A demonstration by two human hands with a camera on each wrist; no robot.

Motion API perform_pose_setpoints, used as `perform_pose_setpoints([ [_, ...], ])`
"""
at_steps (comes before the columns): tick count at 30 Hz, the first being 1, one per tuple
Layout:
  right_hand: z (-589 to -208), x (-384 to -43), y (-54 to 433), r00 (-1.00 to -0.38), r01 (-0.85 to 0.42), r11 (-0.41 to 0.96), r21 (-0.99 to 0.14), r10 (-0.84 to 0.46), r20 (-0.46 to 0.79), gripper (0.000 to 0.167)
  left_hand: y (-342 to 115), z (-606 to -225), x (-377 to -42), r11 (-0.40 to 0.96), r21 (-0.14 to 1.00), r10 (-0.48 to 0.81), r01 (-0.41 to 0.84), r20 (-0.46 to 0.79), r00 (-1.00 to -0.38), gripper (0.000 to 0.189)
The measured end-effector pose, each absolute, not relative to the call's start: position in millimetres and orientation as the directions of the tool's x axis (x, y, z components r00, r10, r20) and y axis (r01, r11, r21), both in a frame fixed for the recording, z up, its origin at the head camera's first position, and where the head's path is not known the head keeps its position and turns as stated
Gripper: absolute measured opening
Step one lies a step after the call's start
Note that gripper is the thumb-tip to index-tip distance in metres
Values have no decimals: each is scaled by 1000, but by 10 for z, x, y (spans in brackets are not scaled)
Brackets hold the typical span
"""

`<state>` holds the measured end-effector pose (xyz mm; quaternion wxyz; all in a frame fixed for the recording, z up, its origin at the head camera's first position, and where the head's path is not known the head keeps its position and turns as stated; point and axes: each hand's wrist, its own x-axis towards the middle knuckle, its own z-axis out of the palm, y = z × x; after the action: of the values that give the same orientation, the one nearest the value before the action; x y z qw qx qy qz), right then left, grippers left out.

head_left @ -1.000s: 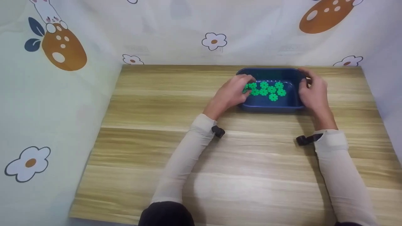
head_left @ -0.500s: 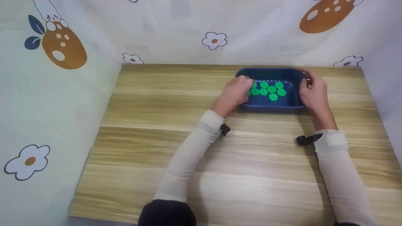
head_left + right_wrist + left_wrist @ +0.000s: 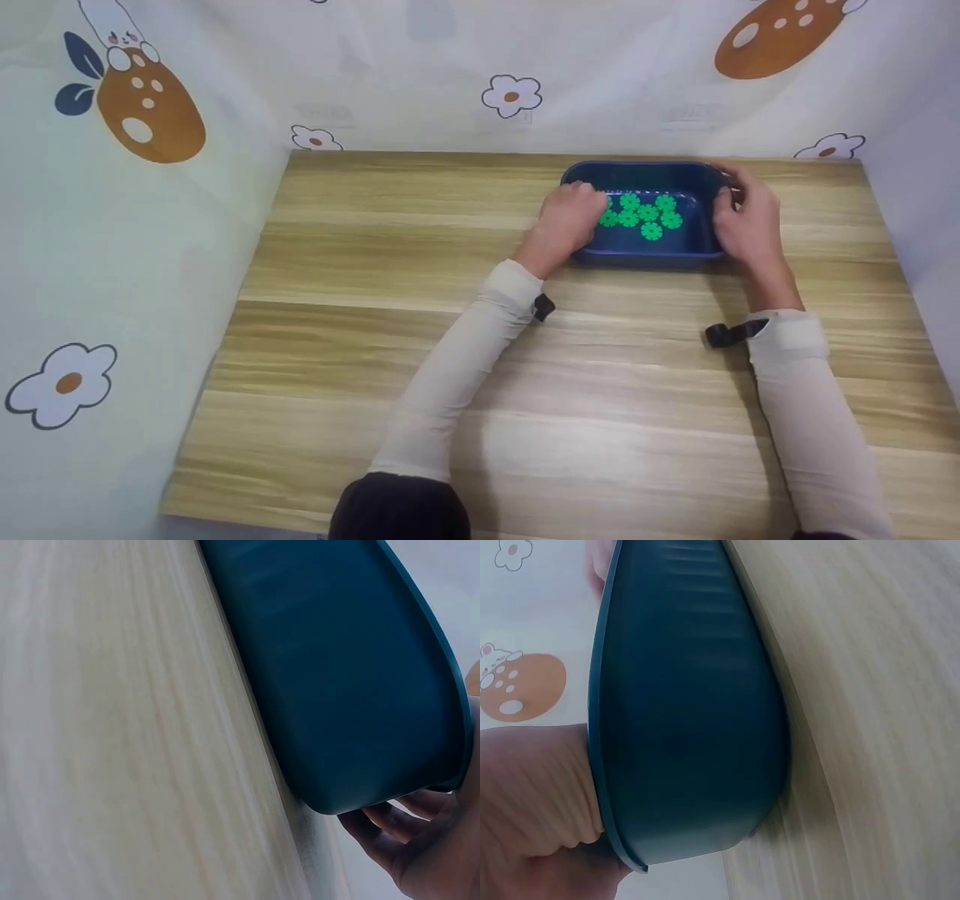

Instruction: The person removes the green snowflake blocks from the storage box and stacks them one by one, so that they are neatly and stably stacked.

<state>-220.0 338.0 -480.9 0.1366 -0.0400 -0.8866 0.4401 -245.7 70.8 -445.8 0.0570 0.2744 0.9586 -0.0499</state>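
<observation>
Against the back of the table, a dark blue plastic bin [image 3: 649,259] holds several green snowflake-shaped toy discs [image 3: 647,213] on its floor. My right hand [image 3: 752,221] grips the bin's right end, thumb inside the wall and fingers outside; the right wrist view shows those fingers [image 3: 379,836] against the outer side. Over the left end, my left hand [image 3: 566,225] reaches into the bin with bent fingers, beside the leftmost discs. Its fingertips are hidden, so whether it pinches a disc is unclear. The left wrist view shows only the bin's outer wall [image 3: 690,705] and part of that hand [image 3: 536,795].
The wood-grain table [image 3: 360,360] stretches to the left and in front of the bin. A patterned cloth wall [image 3: 420,75] rises right behind the bin, with more wall at both sides.
My left hand has moved slightly right and deeper into the bin, its fingers going from spread apart to bent down, covering the leftmost discs. The right hand and bin have stayed put.
</observation>
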Motion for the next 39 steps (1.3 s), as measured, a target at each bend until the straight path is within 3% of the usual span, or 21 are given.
perform_pose_setpoints([
  [10,-4851,-2198,3371,-947,-62,616,-785,213,242,46,716,-4462,-2489,831,-47,544,555,-143,-827,28],
  [21,-4857,-2194,3370,-949,-45,624,-780,216,228,46,697,-4494,-2521,806,6,584,591,-166,-795,38],
  [30,-4841,-2200,3353,-950,-42,615,-788,219,221,46,528,-4553,-2551,750,293,626,593,-21,-780,38],
  [39,-4836,-2203,3361,-950,-34,614,-788,224,215,46,378,-4710,-2523,589,527,572,613,264,-777,33],
])
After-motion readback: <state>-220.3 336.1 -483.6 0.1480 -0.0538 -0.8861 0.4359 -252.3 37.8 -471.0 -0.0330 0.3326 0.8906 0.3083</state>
